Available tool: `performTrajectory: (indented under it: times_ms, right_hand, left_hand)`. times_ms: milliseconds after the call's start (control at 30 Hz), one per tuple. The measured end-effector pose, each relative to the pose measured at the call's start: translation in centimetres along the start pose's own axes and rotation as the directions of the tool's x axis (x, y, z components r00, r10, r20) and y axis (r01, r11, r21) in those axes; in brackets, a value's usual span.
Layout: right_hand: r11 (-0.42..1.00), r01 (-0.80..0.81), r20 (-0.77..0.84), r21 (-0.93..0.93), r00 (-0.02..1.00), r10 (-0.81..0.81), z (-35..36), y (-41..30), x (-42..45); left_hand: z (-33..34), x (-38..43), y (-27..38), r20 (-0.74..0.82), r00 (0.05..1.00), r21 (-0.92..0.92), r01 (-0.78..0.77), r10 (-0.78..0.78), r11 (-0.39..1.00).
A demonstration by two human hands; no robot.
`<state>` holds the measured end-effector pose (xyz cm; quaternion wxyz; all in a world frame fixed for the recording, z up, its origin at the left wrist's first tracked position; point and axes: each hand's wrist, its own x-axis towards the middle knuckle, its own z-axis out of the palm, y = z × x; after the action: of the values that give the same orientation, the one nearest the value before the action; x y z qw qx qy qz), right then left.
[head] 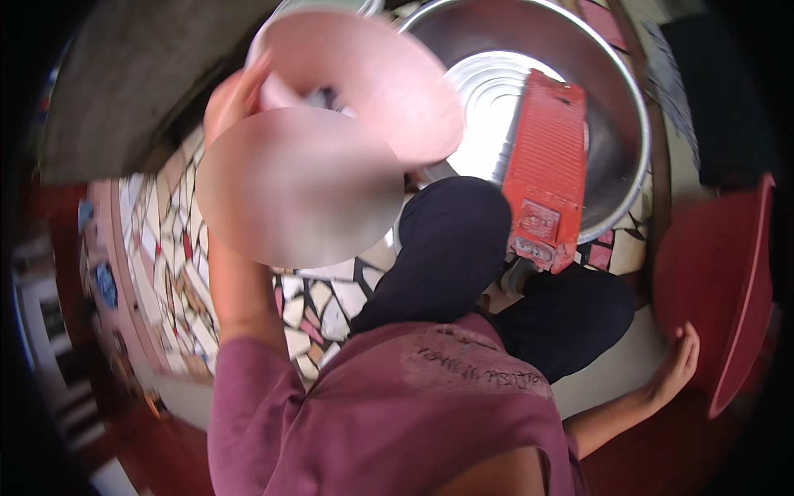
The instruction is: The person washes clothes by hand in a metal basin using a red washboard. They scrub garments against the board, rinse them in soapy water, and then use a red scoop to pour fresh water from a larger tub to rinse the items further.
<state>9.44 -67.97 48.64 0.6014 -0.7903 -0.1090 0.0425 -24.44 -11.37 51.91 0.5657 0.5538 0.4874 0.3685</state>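
Note:
My left hand [239, 93] grips the side of a pink plastic basin [397, 87], which is tilted and motion-blurred. A blurred oval patch hides what lies below that basin and part of my left forearm. Off to the right, my right hand [685, 356] is beside a large red plastic basin [707, 266] that stands on its side; whether the fingers grip or only touch it cannot be told. Ahead of my knees sits a wide metal basin [611, 142]. A red ridged washboard [549, 149] leans in it, its lower end near my knees.
Broken-tile mosaic floor [329, 310] lies under and around the metal basin. A grey slab [111, 93] is at the upper left. Part of another round container [335, 6] shows behind the pink basin. Dark cloth [713, 99] is at the upper right.

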Motion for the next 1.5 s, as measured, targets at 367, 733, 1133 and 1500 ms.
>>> performTrajectory:
  times_ms: [367, 733, 1133, 1500]
  right_hand:
    - [0.985, 0.153, 0.202, 0.082, 0.965, -0.167, 8.4, -3.1, 9.4]
    - [0.988, 0.154, 0.384, -0.001, 0.912, -0.142, 41.7, 2.5, 7.6]
    - [0.552, -0.608, 0.699, 0.571, 0.712, 0.061, 43.1, 11.1, 4.3]
    - [0.657, -0.607, 0.711, 0.448, 0.687, 0.15, 42.4, 12.8, 3.4]
  left_hand:
    - [24.8, 9.0, 0.8, 0.288, 0.958, 0.521, -0.144, -0.014, 0.842]
    - [33.1, 15.0, -4.7, 0.223, 0.973, 0.797, -0.152, -0.051, 0.585]
    - [35.2, 12.1, -6.2, 0.26, 0.946, 0.764, -0.077, -0.196, 0.64]
    - [37.1, 9.8, -6.7, 0.226, 0.951, 0.824, -0.071, -0.211, 0.563]
